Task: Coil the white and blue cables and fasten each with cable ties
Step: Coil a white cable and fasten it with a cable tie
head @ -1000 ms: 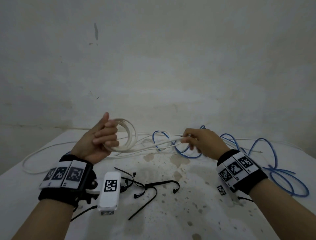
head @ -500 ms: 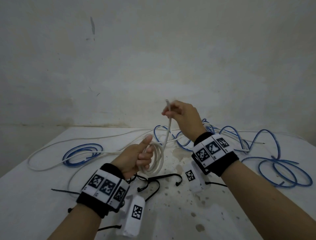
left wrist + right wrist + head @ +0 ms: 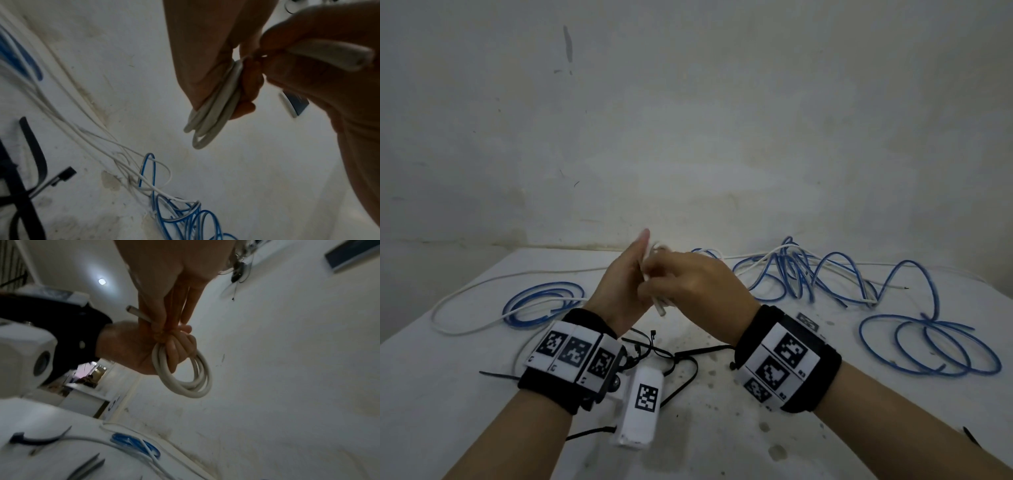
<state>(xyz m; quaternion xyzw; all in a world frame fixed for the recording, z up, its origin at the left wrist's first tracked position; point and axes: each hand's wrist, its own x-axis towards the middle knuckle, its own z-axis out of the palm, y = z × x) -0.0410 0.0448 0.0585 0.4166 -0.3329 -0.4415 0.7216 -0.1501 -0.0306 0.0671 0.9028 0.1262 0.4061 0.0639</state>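
Above table [image 3: 482, 428], hands [image 3: 688, 284] now meet on coil [image 3: 185, 379].

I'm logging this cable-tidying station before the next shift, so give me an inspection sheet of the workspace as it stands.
Surface: white table, stained and speckled near the middle.
Job's things: white cable coil held up; black cable ties lying loose on the table, none fastened.
Clutter: nothing seen beyond the job's things.
Hands: left hand grips the coil; right hand pinches the white cable's free end against it.
Cables: blue cable uncoiled in loose loops at right and left; more white cable trails across the table, tangled with the blue at the back.
Surroundings: bare, marked wall behind.
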